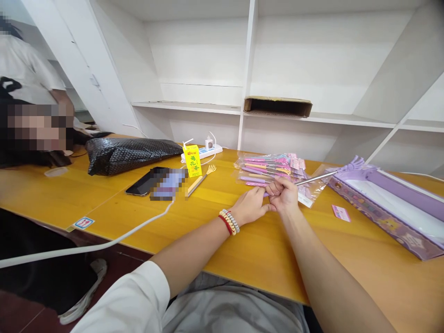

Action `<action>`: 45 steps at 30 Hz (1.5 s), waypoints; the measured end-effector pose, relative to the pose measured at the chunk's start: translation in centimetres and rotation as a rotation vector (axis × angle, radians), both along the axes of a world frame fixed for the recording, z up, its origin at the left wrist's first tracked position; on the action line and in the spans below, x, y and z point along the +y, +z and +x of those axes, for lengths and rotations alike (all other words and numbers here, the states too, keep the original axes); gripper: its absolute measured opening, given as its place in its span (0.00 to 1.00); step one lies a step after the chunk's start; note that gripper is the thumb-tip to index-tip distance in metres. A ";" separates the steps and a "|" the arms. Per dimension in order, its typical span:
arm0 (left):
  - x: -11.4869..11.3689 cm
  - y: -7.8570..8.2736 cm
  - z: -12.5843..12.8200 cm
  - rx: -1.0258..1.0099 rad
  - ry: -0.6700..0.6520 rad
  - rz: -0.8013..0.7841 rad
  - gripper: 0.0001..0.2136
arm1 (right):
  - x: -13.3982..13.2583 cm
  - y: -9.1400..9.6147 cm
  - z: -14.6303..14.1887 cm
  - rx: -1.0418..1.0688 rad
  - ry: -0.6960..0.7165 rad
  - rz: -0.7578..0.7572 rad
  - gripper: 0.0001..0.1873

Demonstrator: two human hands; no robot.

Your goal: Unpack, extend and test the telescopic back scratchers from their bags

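Observation:
My right hand (285, 194) is closed in a fist round the handle of a telescopic back scratcher (317, 178). Its metal rod runs right to a purple claw head (354, 164), which lies in a clear plastic bag. My left hand (250, 205), with beaded bracelets on the wrist, pinches the near end of the same handle, touching my right hand. Just behind both hands lies a pile of bagged pink and purple scratchers (270, 169) on the wooden table (263, 249).
A purple display box (391, 203) lies at the right, a pink card (341, 213) beside it. A yellow drink carton (192, 160), a loose scratcher (201, 179), a phone (147, 181), a power strip (208, 150), a black bag (128, 154) and a white cable (104, 243) sit left. Another person's head (31, 125) leans at far left.

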State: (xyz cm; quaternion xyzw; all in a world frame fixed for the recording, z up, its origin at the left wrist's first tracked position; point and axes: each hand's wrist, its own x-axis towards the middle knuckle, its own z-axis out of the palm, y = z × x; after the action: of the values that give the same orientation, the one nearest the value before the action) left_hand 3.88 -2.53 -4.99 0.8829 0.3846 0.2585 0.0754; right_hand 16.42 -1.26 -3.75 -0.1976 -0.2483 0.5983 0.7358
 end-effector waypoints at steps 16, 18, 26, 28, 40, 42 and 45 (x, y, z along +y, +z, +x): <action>-0.7 0.5 0.6 0.174 0.254 -0.208 0.36 | 0.2 2.0 0.7 0.020 -0.256 -0.227 0.21; -0.7 0.6 0.6 0.149 0.266 -0.225 0.37 | 0.2 1.9 1.2 0.029 -0.214 -0.201 0.20; -0.3 0.8 0.0 -0.046 0.239 -0.151 0.31 | 0.0 0.8 -0.4 -0.001 -0.023 -0.054 0.14; -0.3 0.8 0.0 -0.110 0.177 -0.138 0.26 | -0.2 0.6 -0.8 -0.017 0.044 -0.028 0.17; -0.1 0.8 -0.1 0.000 0.009 -0.195 0.20 | -0.3 0.9 0.0 -0.008 0.002 -0.059 0.26; -0.1 0.7 0.2 0.026 0.046 -0.194 0.22 | -0.4 1.2 0.0 -0.009 -0.020 -0.076 0.26; -0.2 0.8 0.5 0.059 0.108 -0.184 0.26 | -0.7 1.8 0.1 0.000 -0.075 -0.092 0.25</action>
State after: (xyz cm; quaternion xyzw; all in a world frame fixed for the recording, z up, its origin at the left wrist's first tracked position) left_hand 4.43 -2.73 -4.24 0.8575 0.4557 0.1998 0.1309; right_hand 16.48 -1.92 -1.94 -0.2405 -0.2127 0.5810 0.7479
